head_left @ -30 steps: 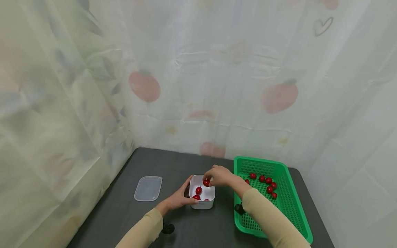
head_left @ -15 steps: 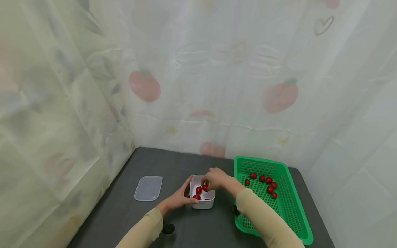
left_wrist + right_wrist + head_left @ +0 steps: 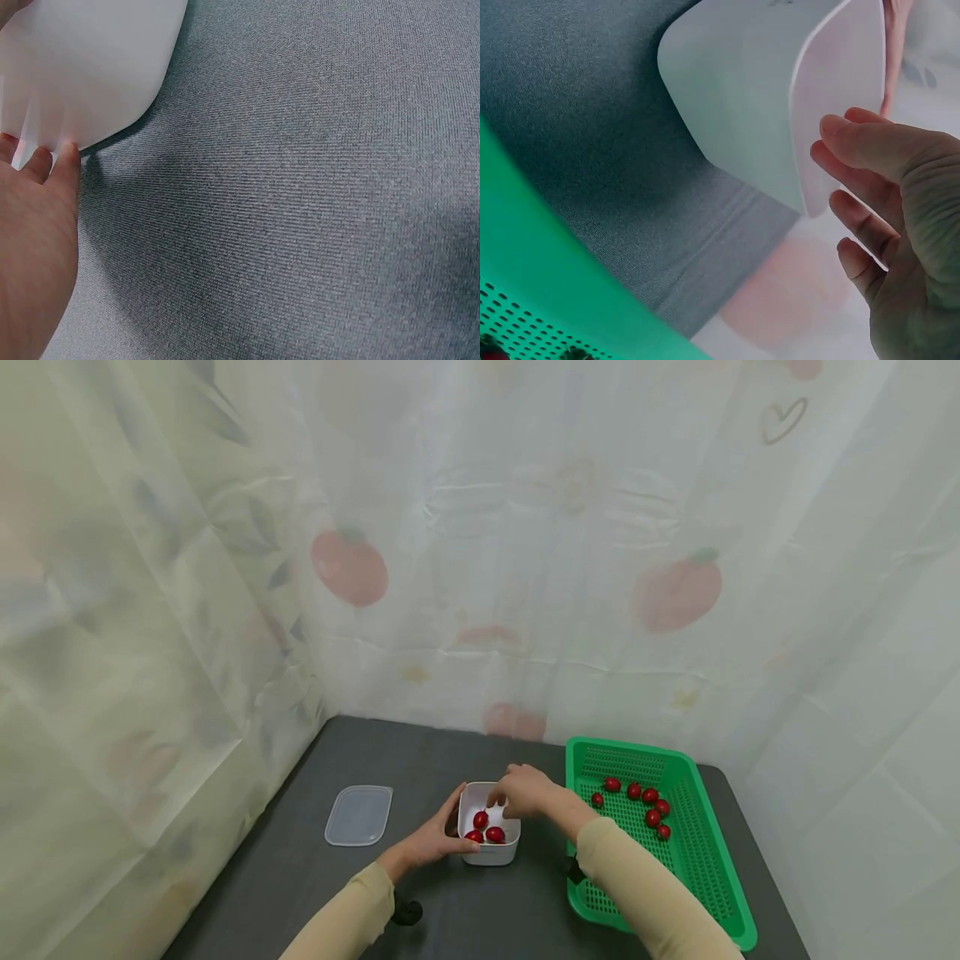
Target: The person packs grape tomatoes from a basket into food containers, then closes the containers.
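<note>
A white square plastic container (image 3: pixel 491 857) stands on the dark table with several cherry tomatoes (image 3: pixel 495 834) inside. My left hand (image 3: pixel 431 842) holds its left side, the thumb on the near rim and the fingers around the far left. In the left wrist view, fingertips (image 3: pixel 69 154) touch the container's wall. Over the container's right rim hovers my right hand (image 3: pixel 523 790), its fingers loosely bent. Nothing shows between the right thumb and fingers (image 3: pixel 855 217) in the right wrist view. Part of the container's inside is hidden behind that hand.
At the right, a green perforated basket (image 3: pixel 720 860) holds several more cherry tomatoes (image 3: pixel 650 797), mostly toward its far end. A translucent square lid (image 3: pixel 358 816) lies flat on the table (image 3: pixel 420 752), left of the container. Printed curtains (image 3: pixel 480 568) hang behind and beside the table.
My right hand has lowered a cherry tomato into the container and let it go; the tomato now lies near the front wall. The left hand has kept its hold.
</note>
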`<action>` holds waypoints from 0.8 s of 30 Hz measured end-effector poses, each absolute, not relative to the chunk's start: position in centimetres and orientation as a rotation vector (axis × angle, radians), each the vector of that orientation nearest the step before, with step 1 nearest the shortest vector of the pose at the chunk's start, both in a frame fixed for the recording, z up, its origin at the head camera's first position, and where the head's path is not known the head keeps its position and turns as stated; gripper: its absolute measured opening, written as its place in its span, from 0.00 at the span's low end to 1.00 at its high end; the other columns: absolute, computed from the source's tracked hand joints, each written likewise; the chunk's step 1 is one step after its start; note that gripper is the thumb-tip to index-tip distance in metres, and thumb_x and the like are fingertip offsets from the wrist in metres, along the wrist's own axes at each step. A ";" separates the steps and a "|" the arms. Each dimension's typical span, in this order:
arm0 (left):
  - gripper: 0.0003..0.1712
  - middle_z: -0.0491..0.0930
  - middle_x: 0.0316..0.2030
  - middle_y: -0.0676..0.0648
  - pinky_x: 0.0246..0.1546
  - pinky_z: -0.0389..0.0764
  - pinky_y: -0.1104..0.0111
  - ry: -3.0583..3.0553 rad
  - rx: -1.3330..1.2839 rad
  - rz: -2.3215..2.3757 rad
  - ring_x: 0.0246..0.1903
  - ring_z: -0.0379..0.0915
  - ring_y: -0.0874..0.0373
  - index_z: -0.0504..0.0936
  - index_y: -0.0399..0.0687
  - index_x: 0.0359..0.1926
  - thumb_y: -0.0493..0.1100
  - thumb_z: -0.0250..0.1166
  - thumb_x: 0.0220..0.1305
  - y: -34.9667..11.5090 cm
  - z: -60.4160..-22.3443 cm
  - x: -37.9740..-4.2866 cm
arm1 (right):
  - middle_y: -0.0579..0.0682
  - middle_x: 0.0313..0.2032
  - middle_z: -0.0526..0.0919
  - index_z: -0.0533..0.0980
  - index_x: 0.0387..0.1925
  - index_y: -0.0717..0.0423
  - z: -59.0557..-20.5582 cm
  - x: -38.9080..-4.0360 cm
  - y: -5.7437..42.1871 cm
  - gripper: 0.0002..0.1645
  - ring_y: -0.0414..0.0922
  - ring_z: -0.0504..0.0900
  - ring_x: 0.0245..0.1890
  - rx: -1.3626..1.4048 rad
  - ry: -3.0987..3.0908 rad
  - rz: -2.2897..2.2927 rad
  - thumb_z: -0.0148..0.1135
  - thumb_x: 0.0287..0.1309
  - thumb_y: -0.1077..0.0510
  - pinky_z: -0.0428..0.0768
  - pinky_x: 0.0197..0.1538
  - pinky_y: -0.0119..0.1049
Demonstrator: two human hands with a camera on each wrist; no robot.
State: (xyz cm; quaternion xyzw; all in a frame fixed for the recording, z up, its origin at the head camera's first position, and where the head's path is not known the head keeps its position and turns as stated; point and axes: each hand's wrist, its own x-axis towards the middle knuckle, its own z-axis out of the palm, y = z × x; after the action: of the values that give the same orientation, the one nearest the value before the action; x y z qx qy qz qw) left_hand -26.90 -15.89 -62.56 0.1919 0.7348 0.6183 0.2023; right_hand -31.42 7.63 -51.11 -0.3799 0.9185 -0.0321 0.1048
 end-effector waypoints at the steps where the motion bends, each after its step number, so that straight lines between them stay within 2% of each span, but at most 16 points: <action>1: 0.63 0.40 0.80 0.37 0.67 0.65 0.47 2.057 0.536 1.723 0.75 0.50 0.38 0.31 0.53 0.82 0.40 0.71 0.67 -15.9 -62.5 -26.9 | 0.39 0.41 0.87 0.88 0.49 0.40 -51.0 -31.5 7.8 0.15 0.41 0.72 0.41 -1.119 2.712 -0.121 0.72 0.61 0.57 0.75 0.48 0.40; 7: 0.63 0.42 0.80 0.38 0.68 0.64 0.46 2.068 0.527 1.718 0.74 0.50 0.37 0.32 0.54 0.82 0.41 0.72 0.66 -15.8 -62.6 -26.9 | 0.43 0.44 0.88 0.87 0.51 0.43 -49.6 -31.6 8.8 0.16 0.41 0.74 0.42 -1.120 2.719 -0.276 0.71 0.61 0.57 0.78 0.45 0.39; 18: 0.63 0.42 0.80 0.39 0.68 0.62 0.44 2.090 0.513 1.722 0.75 0.47 0.36 0.33 0.52 0.82 0.40 0.72 0.65 -15.6 -62.7 -27.0 | 0.43 0.46 0.88 0.87 0.52 0.44 -46.6 -31.8 11.8 0.16 0.45 0.77 0.46 -1.148 2.744 -0.415 0.70 0.63 0.59 0.78 0.47 0.43; 24: 0.63 0.43 0.80 0.39 0.68 0.62 0.44 2.097 0.521 1.714 0.75 0.47 0.36 0.33 0.53 0.83 0.40 0.72 0.64 -15.8 -62.7 -27.0 | 0.43 0.47 0.87 0.86 0.51 0.43 -46.1 -32.0 13.7 0.16 0.46 0.80 0.50 -1.145 2.771 -0.415 0.71 0.63 0.59 0.78 0.53 0.46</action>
State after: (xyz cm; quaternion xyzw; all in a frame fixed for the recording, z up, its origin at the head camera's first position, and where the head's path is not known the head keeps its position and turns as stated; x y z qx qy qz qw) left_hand -27.00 -15.83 -62.66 0.1854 0.7465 0.6100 0.1905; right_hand -31.99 13.68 -46.09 -0.3778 0.9139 -0.1368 0.0573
